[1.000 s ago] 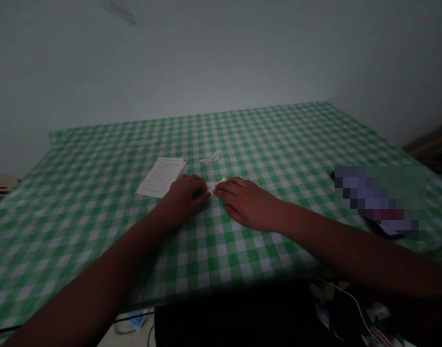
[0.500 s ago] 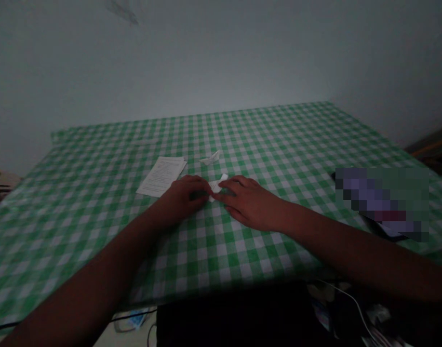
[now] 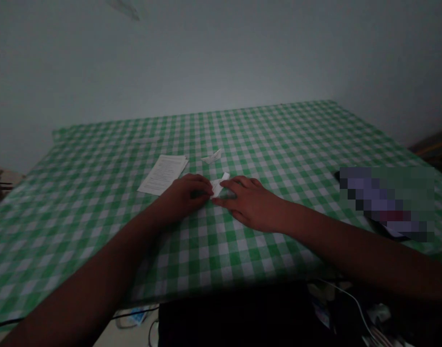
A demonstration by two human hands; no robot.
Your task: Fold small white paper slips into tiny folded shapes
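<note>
Fingers (image 3: pixel 231 185) at edges of folded paper (image 3: pixel 217 186)

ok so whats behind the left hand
Behind the left hand, printed sheets lie on the checked tablecloth. Their near right corner is covered by the hand, so anything there cannot be seen.

Apparently a home, green-checked tablecloth (image 3: pixel 264 140), marked plain wall (image 3: pixel 221 58), loose clutter (image 3: pixel 380 313) below.

Left hand (image 3: pixel 190 193) and right hand (image 3: pixel 252 202) on one tiny folded paper (image 3: pixel 217 187)
Right thumb and index are spread apart, green checked tablecloth (image 3: pixel 206 255) underneath. Another folded piece (image 3: pixel 212 157) sits just beyond, printed sheets (image 3: pixel 163 173) near the left.
</note>
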